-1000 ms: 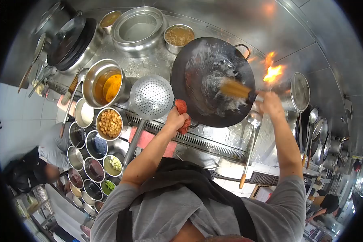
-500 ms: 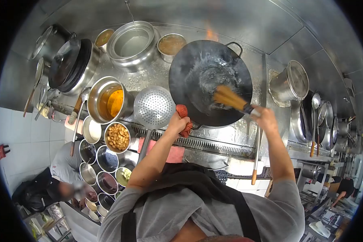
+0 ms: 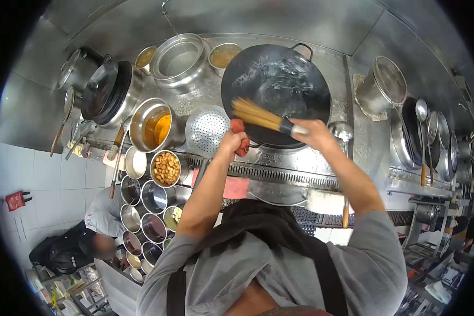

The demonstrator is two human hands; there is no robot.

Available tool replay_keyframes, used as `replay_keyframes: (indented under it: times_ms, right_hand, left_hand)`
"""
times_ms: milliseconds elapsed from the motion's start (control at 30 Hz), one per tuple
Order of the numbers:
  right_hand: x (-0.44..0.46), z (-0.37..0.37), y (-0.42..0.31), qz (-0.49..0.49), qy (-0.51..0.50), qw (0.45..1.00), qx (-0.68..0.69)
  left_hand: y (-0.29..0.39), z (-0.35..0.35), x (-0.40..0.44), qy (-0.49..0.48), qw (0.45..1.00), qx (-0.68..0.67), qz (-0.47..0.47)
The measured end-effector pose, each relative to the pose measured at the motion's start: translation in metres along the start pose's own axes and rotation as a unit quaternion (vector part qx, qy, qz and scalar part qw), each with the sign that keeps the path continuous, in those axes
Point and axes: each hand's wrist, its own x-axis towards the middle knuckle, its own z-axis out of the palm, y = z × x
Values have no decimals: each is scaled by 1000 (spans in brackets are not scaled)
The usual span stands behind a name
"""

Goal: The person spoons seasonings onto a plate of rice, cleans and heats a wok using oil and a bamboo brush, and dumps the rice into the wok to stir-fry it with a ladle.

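Observation:
A large black wok with water in it sits on the steel stove. My left hand grips a folded red cloth at the wok's near-left rim, by its near handle. In my right hand is a bamboo brush, held by its dark and pale handle end, its bristles over the left part of the wok. Just left of the wok lies a perforated strainer. A steel ladle rests on the stove right of my right hand.
Left stand a pot of orange oil, a bowl of fried pieces and several steel containers. A water pot is behind the strainer. Far right is a steel strainer pot. Another person is at lower left.
The brush in my right hand has swept left across the wok and turned. The flame seen behind the wok earlier no longer shows. My left hand stays at the rim with the cloth.

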Motion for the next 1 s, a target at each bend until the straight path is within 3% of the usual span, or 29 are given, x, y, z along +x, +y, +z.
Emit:
replay_keyframes:
  times_ms: [33, 100, 167, 233, 300, 367, 433, 633, 733, 900, 967, 1000]
  right_hand:
    - [-23, -33, 13, 45, -85, 995, 3]
    - [-52, -83, 52, 101, -109, 987, -68]
    - [-70, -134, 68, 231, -55, 960, -151]
    - [-84, -163, 74, 225, 71, 963, -128]
    - [-99, -167, 75, 230, 124, 957, -126]
    - [-118, -161, 76, 235, 173, 949, -117]
    - [-147, -146, 77, 260, 168, 950, 52]
    - [-194, -56, 66, 174, 133, 945, 243]
    - [-189, -33, 41, 142, 57, 965, 212]
    - [-178, -12, 33, 94, 46, 981, 163]
    - [-175, -11, 34, 103, 35, 983, 149]
    - [-174, -12, 34, 103, 30, 983, 149]
  left_hand:
    - [14, 19, -15, 89, 996, 7, 9]
    - [18, 27, -26, 81, 996, 16, 19]
    - [18, 35, -36, 92, 995, 32, 23]
    - [16, 33, -43, 97, 994, 49, 22]
    - [28, 39, -65, 130, 989, 69, -4]
    - [23, 32, -71, 158, 985, 57, 44]
    - [30, 29, -82, 166, 982, 70, 51]
    - [70, 47, -95, 192, 965, 155, 88]
    - [81, 57, -97, 214, 949, 201, 119]
    - [85, 63, -103, 219, 927, 268, 146]
    - [83, 73, -107, 259, 862, 363, 241]
    - [81, 80, -114, 279, 846, 382, 245]
